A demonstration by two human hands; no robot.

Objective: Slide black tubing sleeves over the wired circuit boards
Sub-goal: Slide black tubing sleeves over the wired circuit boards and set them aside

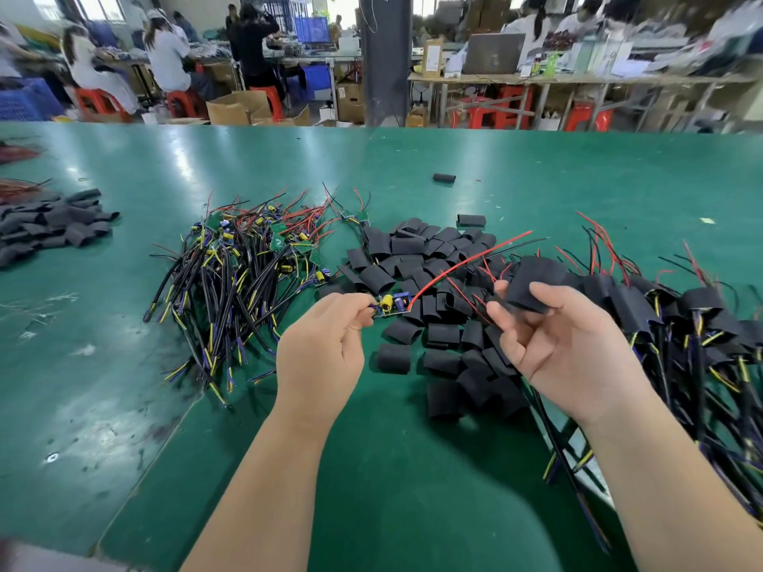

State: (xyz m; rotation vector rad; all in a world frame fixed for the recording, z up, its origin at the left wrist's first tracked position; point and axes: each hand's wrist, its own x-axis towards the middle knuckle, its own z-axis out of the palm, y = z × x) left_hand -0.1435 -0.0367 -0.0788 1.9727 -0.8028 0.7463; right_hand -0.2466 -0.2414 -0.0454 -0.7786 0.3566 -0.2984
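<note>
My left hand (326,348) pinches the near end of a small wired circuit board (391,304) with a yellow coil and a blue capacitor, held just above the table. Its red and black leads (470,260) arc up to the right. My right hand (565,344) holds a black tubing sleeve (532,286) between thumb and fingers, a short gap to the right of the board. Loose black sleeves (429,282) lie in a heap under and behind both hands.
A pile of bare wired boards (243,266) lies left of centre on the green table (413,468). Sleeved boards with cables (693,336) are heaped at the right. More black sleeves (49,229) sit far left. One stray sleeve (444,178) lies further back. People work at benches behind.
</note>
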